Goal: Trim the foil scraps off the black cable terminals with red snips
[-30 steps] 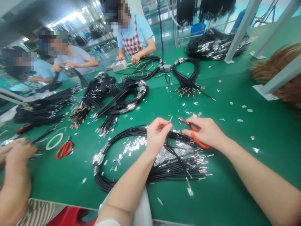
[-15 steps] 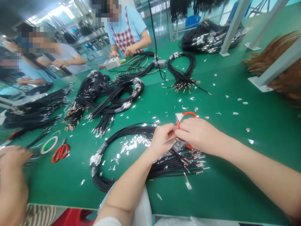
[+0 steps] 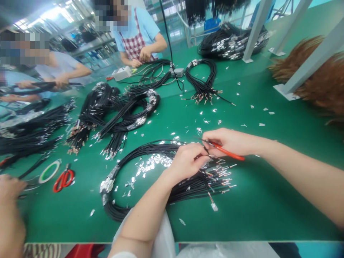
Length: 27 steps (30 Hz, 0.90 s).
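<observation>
My left hand (image 3: 186,161) is closed in a pinch on the end of a thin black cable (image 3: 206,150), its tip partly hidden by the fingers. Close by on the right, my right hand (image 3: 228,140) holds red-handled scissors (image 3: 228,152), the blades pointing left past the left fingertips. Below both hands lies a looped bundle of black cables (image 3: 185,191), its stripped ends fanned out to the right. Silver foil scraps (image 3: 154,161) are strewn inside the loop.
More black cable bundles (image 3: 134,111) lie further back and left. Other red scissors (image 3: 63,180) and a tape roll (image 3: 49,171) are at left, near another person's hand (image 3: 10,188). Grey posts (image 3: 309,61) stand at right beside a brown bundle (image 3: 319,75). Co-workers sit across the table.
My right hand has turned the scissors: their handles swung from above the fingers to the lower right, blades now pointing left. My left hand stays pinched in nearly the same place.
</observation>
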{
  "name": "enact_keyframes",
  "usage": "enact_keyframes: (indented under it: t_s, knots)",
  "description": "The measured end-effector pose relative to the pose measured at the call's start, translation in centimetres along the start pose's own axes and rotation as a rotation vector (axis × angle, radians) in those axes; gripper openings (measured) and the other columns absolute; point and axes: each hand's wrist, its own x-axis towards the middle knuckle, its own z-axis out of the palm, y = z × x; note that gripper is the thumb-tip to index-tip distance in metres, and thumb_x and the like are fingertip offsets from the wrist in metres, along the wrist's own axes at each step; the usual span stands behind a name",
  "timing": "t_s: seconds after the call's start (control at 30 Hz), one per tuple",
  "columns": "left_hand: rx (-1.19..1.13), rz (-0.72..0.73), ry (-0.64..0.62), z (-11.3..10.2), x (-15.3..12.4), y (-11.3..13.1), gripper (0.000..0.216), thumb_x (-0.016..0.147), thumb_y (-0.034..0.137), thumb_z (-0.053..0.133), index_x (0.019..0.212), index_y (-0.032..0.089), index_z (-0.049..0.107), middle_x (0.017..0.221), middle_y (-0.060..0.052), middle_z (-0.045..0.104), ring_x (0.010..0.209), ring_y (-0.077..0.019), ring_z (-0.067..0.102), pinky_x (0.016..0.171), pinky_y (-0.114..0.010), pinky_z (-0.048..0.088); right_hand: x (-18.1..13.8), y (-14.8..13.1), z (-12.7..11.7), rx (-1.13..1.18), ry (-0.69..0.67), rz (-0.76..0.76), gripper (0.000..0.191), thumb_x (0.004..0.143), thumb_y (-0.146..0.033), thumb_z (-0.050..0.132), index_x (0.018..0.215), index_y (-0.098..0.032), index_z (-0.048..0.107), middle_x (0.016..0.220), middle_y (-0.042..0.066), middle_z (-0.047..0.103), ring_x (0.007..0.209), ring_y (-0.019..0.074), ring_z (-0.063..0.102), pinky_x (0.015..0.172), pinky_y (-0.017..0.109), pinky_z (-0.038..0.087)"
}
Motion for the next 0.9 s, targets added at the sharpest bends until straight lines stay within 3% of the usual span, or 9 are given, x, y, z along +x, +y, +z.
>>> enact_keyframes:
  t_s: [0.2, 0.4, 0.5, 0.6, 0.7, 0.8, 0.9]
  knots:
    - [-0.008, -0.102, -0.046, 0.0, 0.1, 0.1, 0.013, 0.075, 0.017, 0.059, 0.062, 0.017, 0.057, 0.060, 0.001, 0.058, 0.054, -0.0105, 0.049, 0.054, -0.023, 0.036, -0.6, 0.7, 0.6, -0.129, 0.083, -0.054, 0.006, 0.074, -0.015, 0.052, 0.070, -0.020, 0.050, 0.063, -0.004, 0.055, 0.057, 0.0102, 0.045, 0.053, 0.022, 0.032]
    - [0.084, 0.041, -0.157, 0.1, 0.2, 0.4, 0.017, 0.077, 0.012, 0.052, 0.062, 0.017, 0.056, 0.066, -0.002, 0.063, 0.064, -0.0148, 0.057, 0.063, -0.027, 0.042, -0.9, 0.5, 0.7, -0.199, 0.020, -0.054, 0.013, 0.073, -0.010, 0.049, 0.065, -0.020, 0.047, 0.057, -0.005, 0.051, 0.052, 0.0095, 0.042, 0.049, 0.022, 0.027]
    - [0.114, 0.150, -0.170, 0.1, 0.1, 0.3, 0.015, 0.080, 0.014, 0.050, 0.067, 0.018, 0.057, 0.071, -0.004, 0.065, 0.069, -0.0169, 0.059, 0.066, -0.029, 0.045, -0.9, 0.7, 0.8, 0.024, -0.020, -0.005, 0.015, 0.070, -0.012, 0.053, 0.063, -0.020, 0.043, 0.057, -0.006, 0.048, 0.052, 0.0088, 0.041, 0.048, 0.022, 0.030]
    - [0.172, 0.294, -0.135, 0.1, 0.0, 0.4, 0.016, 0.084, 0.016, 0.046, 0.074, 0.019, 0.058, 0.072, -0.004, 0.064, 0.070, -0.0162, 0.058, 0.068, -0.029, 0.045, -1.1, 1.7, 1.6, 0.509, -0.104, 0.107, 0.018, 0.067, -0.015, 0.059, 0.069, -0.021, 0.041, 0.059, -0.007, 0.049, 0.052, 0.0097, 0.048, 0.051, 0.024, 0.039]
    - [0.269, 0.379, -0.017, 0.2, -0.2, 0.6, 0.017, 0.085, 0.015, 0.044, 0.076, 0.019, 0.059, 0.072, -0.006, 0.065, 0.067, -0.0159, 0.056, 0.065, -0.029, 0.043, -1.4, 2.9, 3.0, 0.931, -0.132, 0.162, 0.028, 0.066, -0.020, 0.064, 0.074, -0.022, 0.037, 0.057, -0.007, 0.054, 0.052, 0.0127, 0.055, 0.052, 0.028, 0.044]
    - [0.291, 0.311, 0.105, 0.3, -0.2, 0.6, 0.018, 0.084, 0.017, 0.046, 0.071, 0.019, 0.058, 0.069, -0.006, 0.063, 0.064, -0.0156, 0.054, 0.062, -0.030, 0.041, -1.6, 3.2, 4.2, 1.050, -0.006, 0.126, 0.034, 0.067, -0.027, 0.068, 0.075, -0.023, 0.036, 0.056, -0.006, 0.054, 0.051, 0.0127, 0.055, 0.051, 0.028, 0.044]
    - [0.090, 0.096, 0.150, 0.5, 0.0, 0.2, 0.016, 0.083, 0.022, 0.052, 0.068, 0.018, 0.057, 0.065, -0.003, 0.060, 0.060, -0.0128, 0.052, 0.059, -0.026, 0.040, -1.7, 2.7, 4.7, 0.840, 0.314, 0.048, 0.032, 0.068, -0.027, 0.070, 0.076, -0.022, 0.040, 0.066, -0.004, 0.056, 0.059, 0.0131, 0.058, 0.058, 0.030, 0.048]
